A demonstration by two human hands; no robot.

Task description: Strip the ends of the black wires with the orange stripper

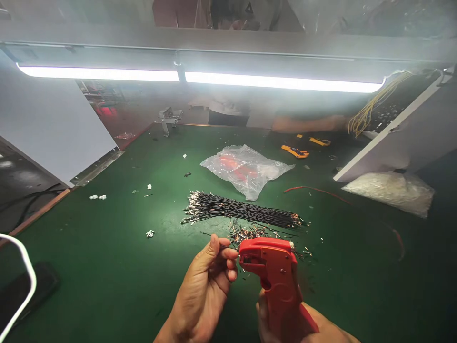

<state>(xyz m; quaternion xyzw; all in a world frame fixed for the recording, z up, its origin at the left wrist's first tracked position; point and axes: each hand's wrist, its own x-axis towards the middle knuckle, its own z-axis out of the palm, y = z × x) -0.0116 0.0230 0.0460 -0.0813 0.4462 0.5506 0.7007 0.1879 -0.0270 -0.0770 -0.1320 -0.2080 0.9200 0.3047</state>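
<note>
Pinched between the thumb and fingers of my left hand (205, 288) is a thin black wire (205, 233). One end of it sticks out to the left, and the other reaches the jaws of a red wire stripper (282, 281). My right hand (263, 312) is wrapped around the stripper's handles, mostly hidden behind them. Whether the wire sits inside the jaws I cannot tell. Just beyond my hands lies a bundle of black wires (239, 208), with metal terminals at the left and copper ends at the right. Short wire scraps (250, 232) are heaped between the bundle and the stripper.
Behind the bundle, a clear plastic bag (250, 174) with red contents rests on the green table (124, 267). Yellow-handled tools (295, 152) lie farther back. A filled bag (392, 190) sits by the right panel. A white cable (26, 267) curves at the left edge.
</note>
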